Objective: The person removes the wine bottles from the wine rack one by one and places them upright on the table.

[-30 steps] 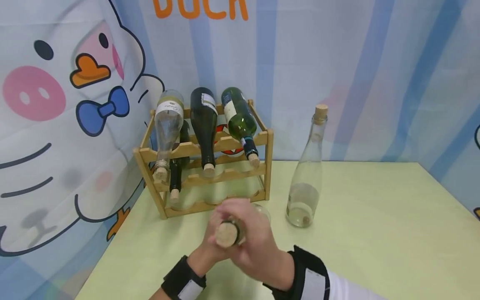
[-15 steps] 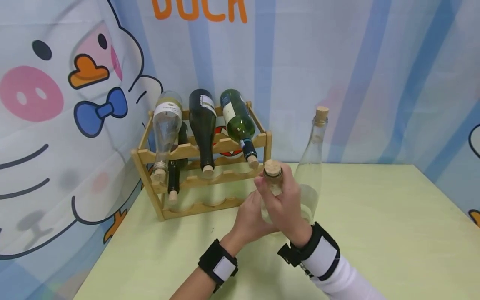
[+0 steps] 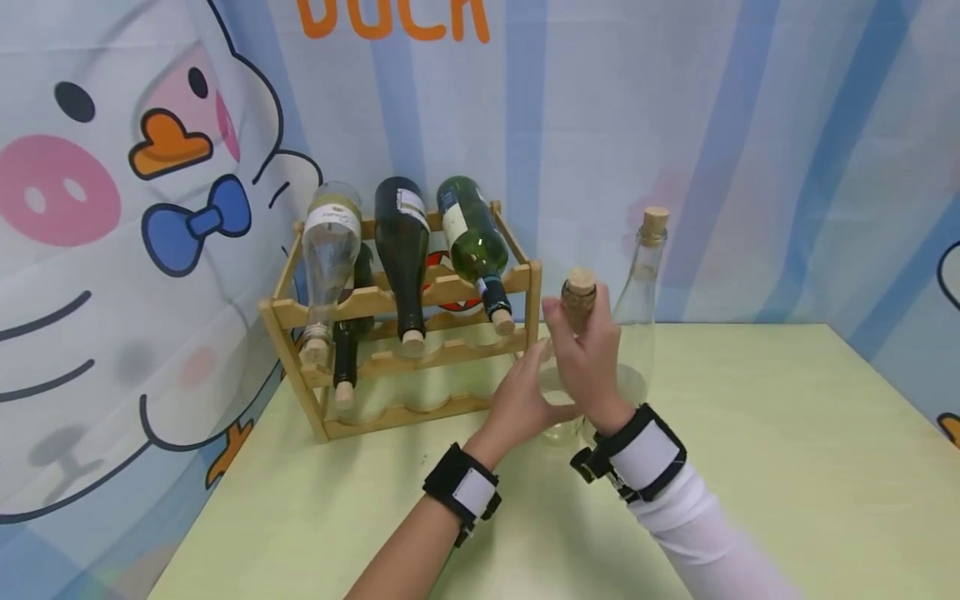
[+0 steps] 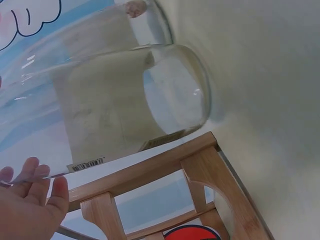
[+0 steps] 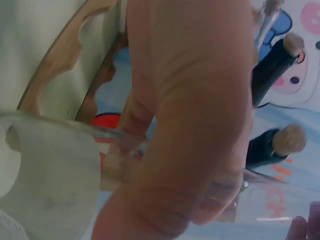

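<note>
A clear glass bottle (image 3: pixel 558 417) with a cork stands upright or nearly so on the table. My right hand (image 3: pixel 592 358) grips it just under the cork (image 3: pixel 581 281). Beside its lower body is my left hand (image 3: pixel 521 404), fingers spread along the left side and thumb across the front. In the left wrist view, the left fingertips (image 4: pixel 59 192) are at the edge of this bottle (image 4: pixel 105 105), lightly bent and not wrapped round it. A second corked clear bottle (image 3: pixel 637 321) stands right behind it, partly hidden by the right hand. Whether the two bottles touch, I cannot tell.
To the left stands a wooden wine rack (image 3: pixel 534 300). Corked bottles lie in it: a clear one (image 3: pixel 330 250), a dark one (image 3: pixel 405 250), a green one (image 3: pixel 472 225) and a lower dark one (image 3: pixel 347 350). A printed cloth (image 3: pixel 600 125) hangs behind the pale yellow table (image 3: pixel 750 467).
Both hands have carried the clear bottle from the front of the rack to the right. It has tipped from pointing at me to upright, beside the other clear bottle.
</note>
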`<state>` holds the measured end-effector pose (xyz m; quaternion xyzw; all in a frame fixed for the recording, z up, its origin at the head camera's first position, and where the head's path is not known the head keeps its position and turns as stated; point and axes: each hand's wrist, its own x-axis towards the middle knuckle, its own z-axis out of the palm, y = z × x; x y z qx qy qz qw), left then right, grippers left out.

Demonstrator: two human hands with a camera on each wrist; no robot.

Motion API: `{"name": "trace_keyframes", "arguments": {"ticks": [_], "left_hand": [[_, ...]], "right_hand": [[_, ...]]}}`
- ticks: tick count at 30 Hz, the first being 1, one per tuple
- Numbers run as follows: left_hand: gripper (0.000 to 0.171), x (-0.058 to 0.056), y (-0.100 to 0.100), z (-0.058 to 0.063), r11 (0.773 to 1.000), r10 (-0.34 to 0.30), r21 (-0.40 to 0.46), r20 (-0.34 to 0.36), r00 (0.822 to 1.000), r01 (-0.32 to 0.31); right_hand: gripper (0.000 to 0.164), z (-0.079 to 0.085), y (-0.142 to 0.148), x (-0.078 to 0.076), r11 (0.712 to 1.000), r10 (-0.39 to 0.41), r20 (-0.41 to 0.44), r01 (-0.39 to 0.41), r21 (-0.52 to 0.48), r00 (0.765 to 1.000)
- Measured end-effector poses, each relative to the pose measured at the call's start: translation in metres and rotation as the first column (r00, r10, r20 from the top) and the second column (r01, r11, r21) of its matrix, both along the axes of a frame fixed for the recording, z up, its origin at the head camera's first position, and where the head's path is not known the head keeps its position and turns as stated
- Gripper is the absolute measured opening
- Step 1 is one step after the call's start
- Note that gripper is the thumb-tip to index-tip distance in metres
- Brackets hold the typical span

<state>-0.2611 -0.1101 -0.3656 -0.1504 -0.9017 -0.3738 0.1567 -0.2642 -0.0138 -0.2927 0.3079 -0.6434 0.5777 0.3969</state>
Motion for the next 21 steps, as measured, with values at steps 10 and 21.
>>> {"name": "trace_keyframes", "arguments": {"ticks": [10, 21], "left_hand": [[0.089, -0.025, 0.006, 0.005, 0.989, 0.022, 0.142, 0.176, 0.984, -0.048], [0.082, -0.037, 0.004, -0.009, 0.952, -0.089, 0.303, 0.165, 0.982, 0.035]], "right_hand": [[0.022, 0.016, 0.000, -0.037, 1.000, -0.006, 0.191, 0.004, 0.009, 0.982], [0.030, 0.010, -0.003, -0.065, 0.993, -0.113, 0.249, 0.103, 0.052, 0.962]]}}
